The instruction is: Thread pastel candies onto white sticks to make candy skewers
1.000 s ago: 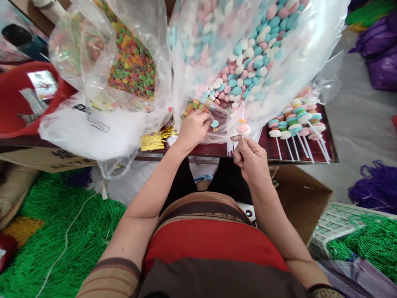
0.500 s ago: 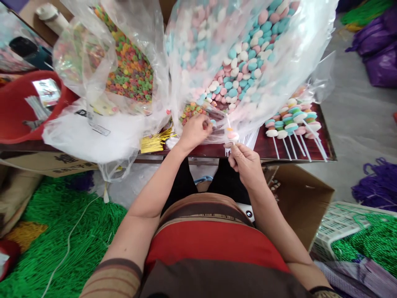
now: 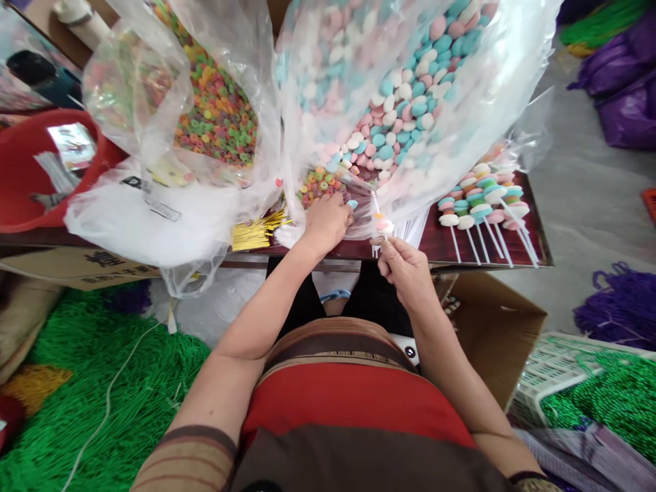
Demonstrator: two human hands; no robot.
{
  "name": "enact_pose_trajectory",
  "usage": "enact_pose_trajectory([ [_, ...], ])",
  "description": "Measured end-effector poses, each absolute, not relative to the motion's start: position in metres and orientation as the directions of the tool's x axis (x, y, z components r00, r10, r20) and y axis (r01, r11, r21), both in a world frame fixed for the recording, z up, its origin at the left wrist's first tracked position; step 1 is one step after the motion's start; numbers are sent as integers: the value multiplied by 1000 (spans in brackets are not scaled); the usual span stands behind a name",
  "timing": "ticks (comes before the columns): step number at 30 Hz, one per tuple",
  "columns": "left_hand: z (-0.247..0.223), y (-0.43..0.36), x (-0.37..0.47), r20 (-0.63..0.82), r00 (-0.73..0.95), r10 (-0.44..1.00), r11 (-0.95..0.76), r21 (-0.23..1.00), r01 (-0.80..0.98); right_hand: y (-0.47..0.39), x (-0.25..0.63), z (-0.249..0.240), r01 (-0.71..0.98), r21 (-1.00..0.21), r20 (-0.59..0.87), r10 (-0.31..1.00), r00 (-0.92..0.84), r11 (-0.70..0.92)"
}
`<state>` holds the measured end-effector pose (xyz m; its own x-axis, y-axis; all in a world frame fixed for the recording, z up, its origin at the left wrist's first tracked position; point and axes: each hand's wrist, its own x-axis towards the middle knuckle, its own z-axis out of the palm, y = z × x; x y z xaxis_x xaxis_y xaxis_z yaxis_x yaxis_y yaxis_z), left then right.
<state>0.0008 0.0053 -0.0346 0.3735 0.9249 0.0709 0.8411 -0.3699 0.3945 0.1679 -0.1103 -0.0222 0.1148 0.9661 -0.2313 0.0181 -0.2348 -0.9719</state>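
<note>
My right hand (image 3: 404,270) pinches a white stick that carries a pink-and-white candy (image 3: 383,225) with an orange ring above it. My left hand (image 3: 328,222) is at the near edge of a small heap of ring candies (image 3: 320,184); its fingers are curled, and a blue candy (image 3: 352,204) shows beside the fingertips. What those fingers hold, if anything, is hidden. Beyond the hands lies an open clear bag of pink, white and blue candies (image 3: 404,109). Several finished-looking candy sticks (image 3: 482,198) lie to the right on the dark red table (image 3: 538,236).
A bag of ring candies (image 3: 220,116) stands at the back left, near a red basin (image 3: 105,154). Yellow ties (image 3: 253,232) lie left of my left hand. White sticks (image 3: 415,229) lie by the right hand. A cardboard box (image 3: 497,328) is below the table's right edge.
My left hand has moved slightly forward onto the ring candy heap, its fingers turned down. My right hand holds the stick in nearly the same place.
</note>
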Motion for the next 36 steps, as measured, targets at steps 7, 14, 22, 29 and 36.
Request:
enact_pose_trajectory([
  [7,-30,4,-16,99,103,990,-128,931,342,-115,168,-22,68,-964,-254,965,58,-258],
  [14,-16,-10,-2,-170,126,977,200,937,-285,-114,159,-16,130,-961,-248,969,-14,-245],
  [22,-17,-17,5,-216,138,967,250,910,-330,-113,157,-16,133,-962,-239,971,5,-238],
  [29,-15,-19,4,-285,173,943,330,875,-354,-114,155,-13,149,-961,-239,971,-10,-235],
  [36,-16,-30,10,-205,372,905,314,913,-261,-105,159,-18,181,-967,-181,983,24,-182],
])
